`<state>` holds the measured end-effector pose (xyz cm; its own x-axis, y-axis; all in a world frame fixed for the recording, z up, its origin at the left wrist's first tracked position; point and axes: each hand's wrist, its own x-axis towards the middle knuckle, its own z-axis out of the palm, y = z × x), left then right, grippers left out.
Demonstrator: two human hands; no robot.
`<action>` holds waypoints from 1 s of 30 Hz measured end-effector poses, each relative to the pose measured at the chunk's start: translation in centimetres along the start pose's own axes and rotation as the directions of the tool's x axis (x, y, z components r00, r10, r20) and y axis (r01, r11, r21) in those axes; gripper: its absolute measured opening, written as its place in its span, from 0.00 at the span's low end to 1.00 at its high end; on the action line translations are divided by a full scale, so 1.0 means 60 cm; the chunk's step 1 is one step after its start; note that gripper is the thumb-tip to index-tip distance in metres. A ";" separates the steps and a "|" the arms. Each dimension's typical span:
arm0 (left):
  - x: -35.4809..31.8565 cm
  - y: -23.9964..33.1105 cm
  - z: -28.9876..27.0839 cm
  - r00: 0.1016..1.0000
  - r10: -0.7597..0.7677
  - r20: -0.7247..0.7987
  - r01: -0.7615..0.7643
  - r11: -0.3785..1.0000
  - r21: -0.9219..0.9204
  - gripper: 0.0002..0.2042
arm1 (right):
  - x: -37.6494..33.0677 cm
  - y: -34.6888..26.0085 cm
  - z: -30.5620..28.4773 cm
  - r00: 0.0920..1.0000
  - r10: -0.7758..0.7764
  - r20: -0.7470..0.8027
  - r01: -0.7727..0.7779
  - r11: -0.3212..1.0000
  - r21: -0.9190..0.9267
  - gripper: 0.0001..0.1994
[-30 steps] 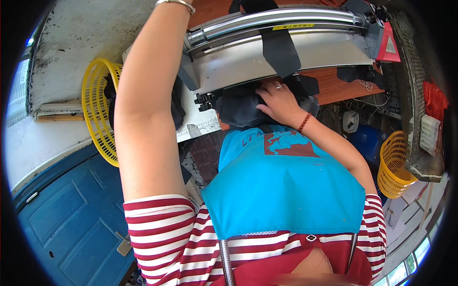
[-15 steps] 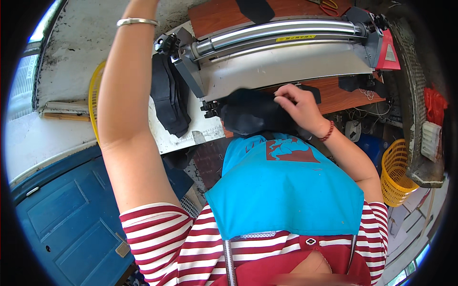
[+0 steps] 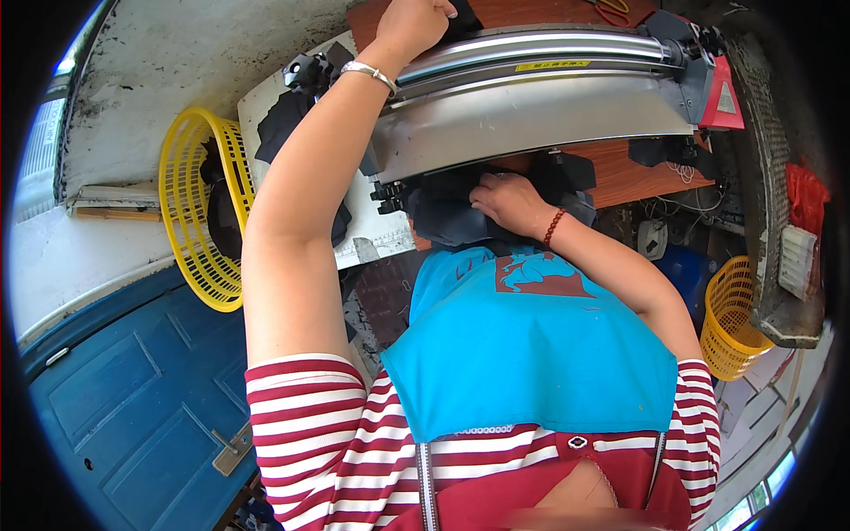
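Note:
A machine with a long shiny metal roller (image 3: 531, 55) and a sloping metal plate (image 3: 531, 111) stands in front of me. My left hand (image 3: 414, 26) reaches over its left end to the far side, fingers closed at the edge of a flat black sheet piece (image 3: 464, 19). Below the plate's near edge, my right hand (image 3: 515, 209) rests with curled fingers on a loose heap of black sheet pieces (image 3: 443, 208) at my apron. Its fingertips pinch the upper piece. More black pieces (image 3: 282, 119) lie left of the machine, partly behind my left forearm.
A yellow basket (image 3: 197, 208) with dark pieces inside stands at the left, by a blue door (image 3: 146, 398). Another yellow basket (image 3: 735, 327) is at the right. Red-handled scissors (image 3: 613, 11) lie behind the machine. Cables (image 3: 686, 212) run under the brown tabletop (image 3: 624, 173).
My left arm has swung right, bringing the hand to the black piece behind the roller. My right hand has moved left and lower over the heap. The left basket shows more fully.

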<state>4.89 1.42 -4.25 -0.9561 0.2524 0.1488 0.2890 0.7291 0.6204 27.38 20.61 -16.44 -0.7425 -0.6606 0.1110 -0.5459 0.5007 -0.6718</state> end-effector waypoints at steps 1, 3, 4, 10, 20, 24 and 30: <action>-0.002 0.004 -0.003 1.000 0.015 -0.013 -0.015 1.000 -0.009 0.12 | -0.003 0.008 0.009 0.994 -0.101 0.030 0.105 0.977 -0.188 0.04; -0.004 -0.007 -0.003 0.999 0.020 -0.034 -0.021 1.000 -0.017 0.12 | 0.002 -0.004 0.002 0.981 -0.183 -0.063 0.170 0.970 -0.171 0.04; -0.004 -0.013 -0.003 0.999 0.028 -0.023 -0.028 0.999 -0.024 0.12 | 0.003 -0.011 -0.004 0.953 -0.257 -0.161 0.231 0.959 -0.164 0.04; -0.007 -0.016 0.002 0.999 0.027 0.017 -0.027 0.999 -0.024 0.13 | -0.002 -0.078 -0.087 0.924 -0.076 -0.374 0.189 0.943 0.275 0.07; -0.022 -0.007 0.007 0.951 -0.074 0.301 0.050 0.995 0.085 0.20 | -0.017 -0.033 -0.166 0.823 0.558 -0.103 -0.317 0.603 0.732 0.07; -0.030 0.012 0.006 0.915 -0.174 0.363 0.109 0.975 0.193 0.34 | 0.019 -0.014 -0.173 0.743 0.652 -0.153 -0.301 0.529 0.793 0.07; -0.001 -0.021 0.032 0.913 -0.147 0.380 0.091 0.983 0.161 0.34 | 0.073 0.025 -0.205 0.795 0.581 -0.173 -0.392 0.711 0.584 0.08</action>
<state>4.66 1.70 -6.52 -0.8975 0.3650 -0.2478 0.2047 0.8421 0.4990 18.52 25.36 -7.96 -0.9749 -0.1375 -0.1751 0.1297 0.2885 -0.9487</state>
